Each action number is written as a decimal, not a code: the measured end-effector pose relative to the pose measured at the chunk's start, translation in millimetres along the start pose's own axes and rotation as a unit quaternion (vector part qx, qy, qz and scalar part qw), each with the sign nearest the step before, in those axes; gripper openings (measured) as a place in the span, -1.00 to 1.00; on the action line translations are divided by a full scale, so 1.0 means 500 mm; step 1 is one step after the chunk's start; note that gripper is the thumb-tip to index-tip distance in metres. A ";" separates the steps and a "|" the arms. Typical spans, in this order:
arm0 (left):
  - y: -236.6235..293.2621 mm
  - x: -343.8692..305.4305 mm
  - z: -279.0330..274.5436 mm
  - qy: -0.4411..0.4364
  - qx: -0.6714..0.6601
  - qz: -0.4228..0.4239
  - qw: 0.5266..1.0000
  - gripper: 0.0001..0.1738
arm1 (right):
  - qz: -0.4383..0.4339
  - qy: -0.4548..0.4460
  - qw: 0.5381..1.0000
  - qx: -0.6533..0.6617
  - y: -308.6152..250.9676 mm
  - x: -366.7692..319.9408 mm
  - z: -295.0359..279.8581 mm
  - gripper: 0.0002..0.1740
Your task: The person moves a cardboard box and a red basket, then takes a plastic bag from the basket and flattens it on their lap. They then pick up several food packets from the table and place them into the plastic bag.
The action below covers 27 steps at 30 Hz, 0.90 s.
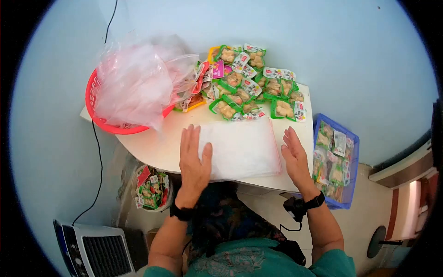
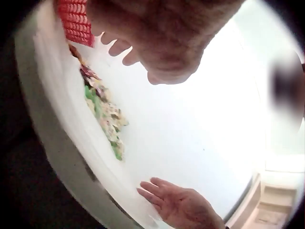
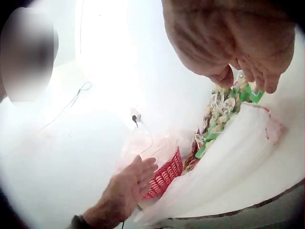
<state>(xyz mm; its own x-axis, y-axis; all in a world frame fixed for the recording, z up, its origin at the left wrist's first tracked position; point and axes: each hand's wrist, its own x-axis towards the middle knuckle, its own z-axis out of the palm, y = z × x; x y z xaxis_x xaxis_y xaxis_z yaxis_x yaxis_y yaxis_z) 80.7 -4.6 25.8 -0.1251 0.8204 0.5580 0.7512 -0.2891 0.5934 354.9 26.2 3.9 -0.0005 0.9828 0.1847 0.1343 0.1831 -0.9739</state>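
Observation:
A flat stack of clear plastic bags [image 1: 242, 150] with a pinkish edge lies near the front of the white table [image 1: 152, 150]. At the stack's left side is my left hand [image 1: 194, 159], its fingers straight and pointing away from me. My right hand [image 1: 296, 159] is held off the right side, fingers extended, palm turned toward the stack. Neither hand grips anything. Beyond the stack, several green-edged snack packets [image 1: 237, 87] are heaped on the table, with red and purple packets [image 1: 203, 76] at their left.
At the table's left stands a red basket [image 1: 92, 99] piled with clear plastic bags [image 1: 138, 78]. A blue crate [image 1: 355, 161] of packets sits at the right, below the tabletop. Under the left edge is a bucket [image 1: 168, 203] of packets. An air cooler [image 1: 104, 254] stands lower left.

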 end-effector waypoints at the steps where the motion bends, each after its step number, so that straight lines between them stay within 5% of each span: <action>1: -0.023 0.001 -0.001 0.016 0.000 -0.019 1.000 -0.41 | 0.005 -0.008 1.000 0.022 0.005 0.003 0.014 -0.38; 2: -0.046 -0.004 0.008 -0.008 0.006 -0.032 0.999 -0.40 | 0.009 -0.015 0.999 0.044 0.010 0.008 0.025 -0.36; 8: -0.054 -0.008 0.015 -0.097 0.149 -0.007 0.984 -0.38 | -0.108 -0.071 0.928 -0.350 0.005 -0.011 0.025 -0.41; 11: -0.022 0.006 0.008 -0.054 0.158 0.024 0.986 -0.39 | -0.164 -0.036 0.912 -0.374 -0.070 -0.014 0.045 -0.43; 17: 0.037 0.018 0.066 -0.082 0.148 0.055 0.984 -0.39 | -0.259 -0.119 0.880 -0.380 -0.072 0.038 0.117 -0.39; 20: 0.005 0.008 0.098 -0.106 0.160 0.037 0.981 -0.35 | -0.259 -0.119 0.834 -0.472 -0.044 0.054 0.130 -0.31; 27: -0.028 -0.004 0.117 -0.111 0.178 0.029 0.977 -0.30 | -0.195 -0.139 0.830 -0.503 0.021 0.050 0.135 -0.19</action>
<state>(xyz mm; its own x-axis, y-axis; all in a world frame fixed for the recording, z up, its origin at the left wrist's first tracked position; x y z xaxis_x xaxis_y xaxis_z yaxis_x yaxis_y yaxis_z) 108.2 26.7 -17.4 0.0381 0.9065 0.4205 0.9358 -0.1800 0.3032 289.5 54.4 -10.8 -0.4482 0.8468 0.2864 0.8303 0.5130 -0.2178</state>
